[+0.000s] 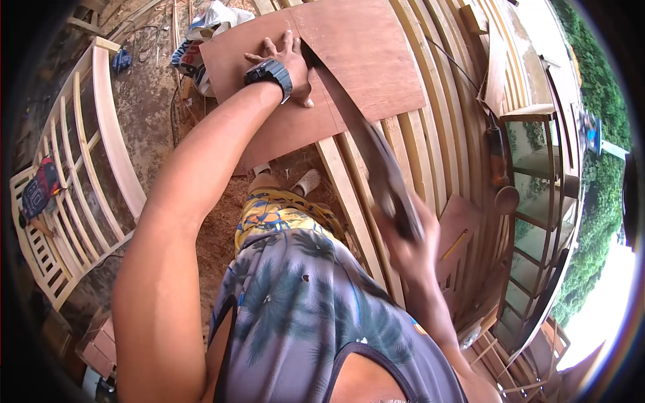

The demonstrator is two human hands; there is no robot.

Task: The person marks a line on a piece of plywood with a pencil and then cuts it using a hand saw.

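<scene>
A reddish-brown plywood sheet [369,64] lies across several long timber strips. My left hand [285,67], with a dark watch on its wrist, presses flat on the sheet with its fingers spread. Just right of those fingers, the blade of a handsaw [346,107] meets the plywood, its tip near my index finger. My right hand [413,235] is wrapped round the saw's handle, below and right of the sheet; both are blurred by motion. A thin line runs along the plywood close to the blade.
Pale timber strips [430,144] run beneath the sheet. A small board [460,218] carries a yellow pencil [455,244]. An orange-and-black corded tool [498,158] lies at right, near a glass-paned frame [534,201]. At left stand a slatted wooden frame [111,127] and a plastic bag [215,20].
</scene>
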